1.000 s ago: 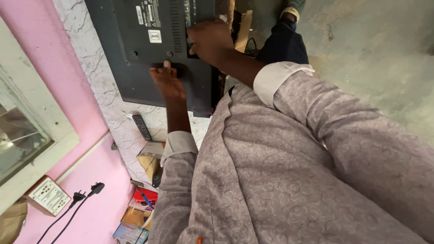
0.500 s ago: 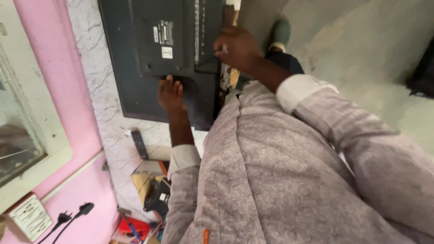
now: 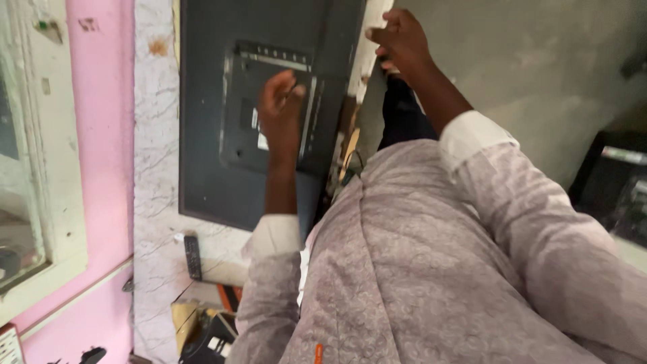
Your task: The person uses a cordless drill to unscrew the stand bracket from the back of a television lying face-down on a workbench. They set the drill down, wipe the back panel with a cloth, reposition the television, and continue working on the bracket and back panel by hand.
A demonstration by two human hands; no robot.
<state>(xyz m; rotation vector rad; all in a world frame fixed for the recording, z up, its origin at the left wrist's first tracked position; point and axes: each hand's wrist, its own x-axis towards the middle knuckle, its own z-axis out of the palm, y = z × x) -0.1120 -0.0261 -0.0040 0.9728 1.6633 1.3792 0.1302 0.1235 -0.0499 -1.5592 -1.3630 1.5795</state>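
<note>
A dark flat television (image 3: 202, 168) lies screen down on a white marble counter (image 3: 155, 135), its raised back panel (image 3: 236, 101) facing up. My left hand (image 3: 280, 108) hovers over that panel with fingers curled; whether it pinches something small is unclear. At the television's near pale edge (image 3: 369, 37) my right hand (image 3: 401, 37) curls its fingers onto the rim. Both arms wear grey patterned sleeves with white cuffs.
A black remote (image 3: 193, 256) lies on the counter beside the television. Below it sit a yellow box (image 3: 185, 317) and a black device (image 3: 212, 337). A pink wall (image 3: 101, 135) with a pale window frame (image 3: 47, 168) stands behind. Another dark screen (image 3: 617, 189) sits on the grey floor at right.
The view has swung closer to the television. My left hand has lifted off the lower back panel to its middle. My right hand has shifted from the panel toward the outer edge.
</note>
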